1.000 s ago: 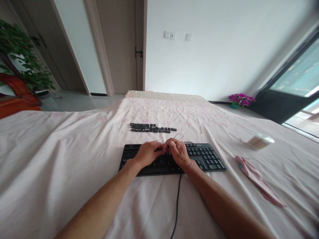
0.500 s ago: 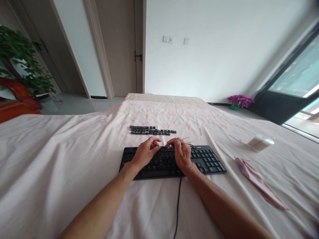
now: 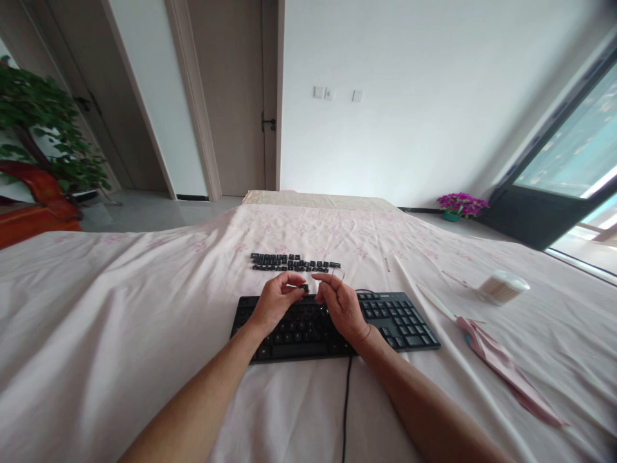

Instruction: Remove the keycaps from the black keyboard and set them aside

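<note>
- Two bare hands work close together above a black keyboard (image 3: 308, 328), seen from my remote post; I cannot tell whether their fingertips touch.
- Left hand (image 3: 277, 302): thumb and fingertips are pinched on one small dark keycap (image 3: 304, 288), held up near the keyboard's far edge. So slight a piece, I judge, allows only a fingertip grip.
- Right hand (image 3: 343, 305): fingers are curled closed on a thin wire tool (image 3: 339, 273), its loop jutting above the knuckles. Carried this way, it leaves the forefinger, pointing toward the left hand, free, by my reading.
- Flat and lengthwise before the person, the keyboard sits within easy reach of both hands; its cable (image 3: 346, 405) trails toward the near side.
- Beyond it, loose keycaps (image 3: 284, 262) lie in rows, apparently arranged to preserve their order; I cannot read the legends.
- Off to the right, a clear tub of swabs (image 3: 505, 287) and a pink cloth (image 3: 511, 376) rest well apart from the hands.
- Underneath, a pale, flower-printed sheet (image 3: 193, 334) spreads in soft creases.
- Behind, I see a white wall (image 3: 409, 141), a closed brown door (image 3: 229, 96), purple flowers (image 3: 463, 204) and a leafy plant (image 3: 48, 122).
</note>
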The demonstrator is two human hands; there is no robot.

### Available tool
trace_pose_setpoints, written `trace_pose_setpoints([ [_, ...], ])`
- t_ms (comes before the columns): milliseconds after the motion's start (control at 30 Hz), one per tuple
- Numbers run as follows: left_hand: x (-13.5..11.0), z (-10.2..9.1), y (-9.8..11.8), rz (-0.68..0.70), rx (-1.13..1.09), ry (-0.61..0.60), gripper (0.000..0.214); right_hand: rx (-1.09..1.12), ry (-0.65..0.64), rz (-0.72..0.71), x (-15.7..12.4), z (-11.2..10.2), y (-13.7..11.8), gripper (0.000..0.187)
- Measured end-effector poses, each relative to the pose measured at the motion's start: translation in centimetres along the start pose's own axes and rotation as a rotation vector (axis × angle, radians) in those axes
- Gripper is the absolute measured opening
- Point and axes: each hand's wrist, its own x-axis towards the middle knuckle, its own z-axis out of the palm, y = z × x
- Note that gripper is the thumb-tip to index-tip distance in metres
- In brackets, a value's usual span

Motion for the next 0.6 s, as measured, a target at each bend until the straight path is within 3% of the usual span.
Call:
trace_pose_setpoints([
  [167, -0.06, 0.15, 0.09, -0.033, 0.002, -0.014, 0.029, 0.117, 0.139, 0.084, 0.16, -0.08, 0.37, 0.029],
  [267, -0.03, 0.17, -0.04, -0.036, 0.0, -0.01, 0.031, 0.058, 0.205, 0.095, 0.32, -0.25, 0.52, 0.029],
  [467, -0.01, 0.14, -0.17, -0.02, -0.006, -0.006, 0.037, -0.186, 0.034, -0.015, 0.67, -0.02, 0.49, 0.018],
  [600, 0.0, 0.16, -0.11, 0.001, 0.02, -0.032, 0.041, -0.276, -0.031, 0.011, 0.63, 0.24, 0.97, 0.014],
])
